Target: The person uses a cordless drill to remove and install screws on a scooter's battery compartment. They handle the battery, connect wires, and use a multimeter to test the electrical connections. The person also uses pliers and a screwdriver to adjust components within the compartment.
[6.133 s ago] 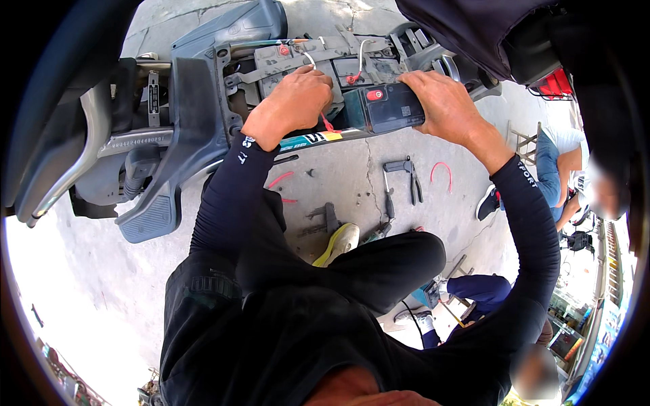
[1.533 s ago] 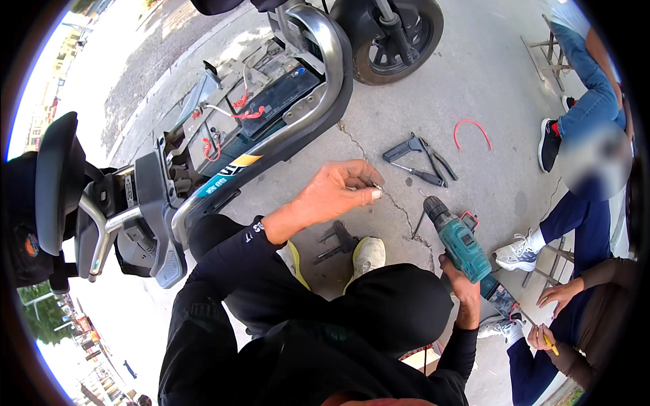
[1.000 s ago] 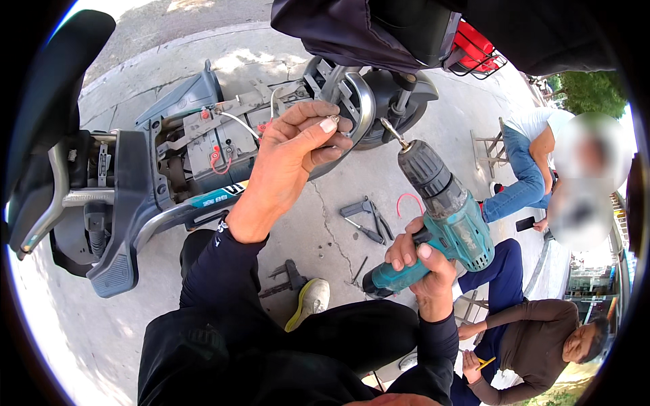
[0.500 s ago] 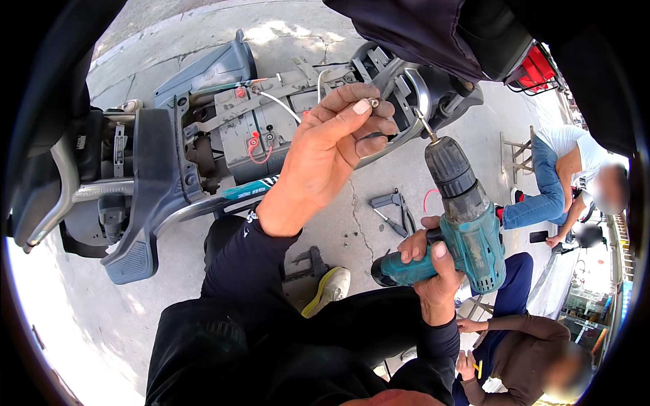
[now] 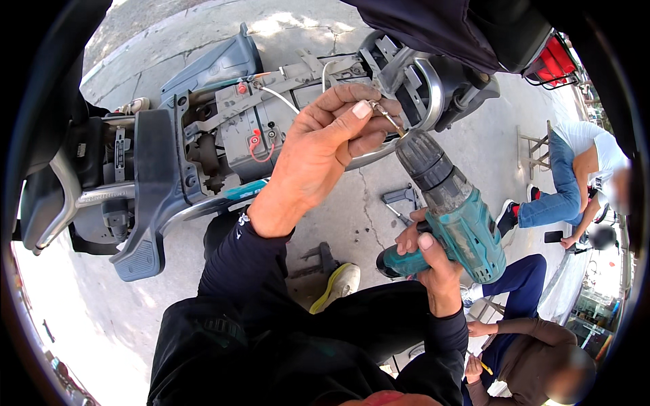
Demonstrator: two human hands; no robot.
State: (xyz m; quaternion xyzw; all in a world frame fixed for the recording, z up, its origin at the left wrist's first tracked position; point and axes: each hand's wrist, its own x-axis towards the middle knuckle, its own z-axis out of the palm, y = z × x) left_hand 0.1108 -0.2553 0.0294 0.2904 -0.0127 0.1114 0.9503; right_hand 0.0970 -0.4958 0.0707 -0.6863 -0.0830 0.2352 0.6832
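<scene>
- drill (image 5: pixel 467 233) in right hand (image 5: pixel 441 272), right of left hand (image 5: pixel 318 149)
- fastener (image 5: pixel 373 103) in left hand, at bit (image 5: pixel 389 116) tip
- batteries (image 5: pixel 237 132) in scooter frame (image 5: pixel 156 159), beyond left hand
- two people (image 5: pixel 538 345) right of drill

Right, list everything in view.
Drill: 1, teal and black, right of centre.
Metal piece: 1, silvery, at drill bit.
Vehicle frame: 1, dark grey, upper left.
Batteries: count unclear, grey, in frame.
Leads: 3 visible, white and red, on batteries.
Hand tools: at least 2, grey and black, floor.
Unidentified part: 1, dark, floor.
Panel: 1, blue-grey, beyond frame.
Phone: 1, black, right.
Co-workers: 2, white and brown tops, right.
Own shoe: 1, pale and yellow, below centre.
Left hand: 1, dark-sleeved, on metal piece.
Right hand: 1, dark-sleeved, on drill.
</scene>
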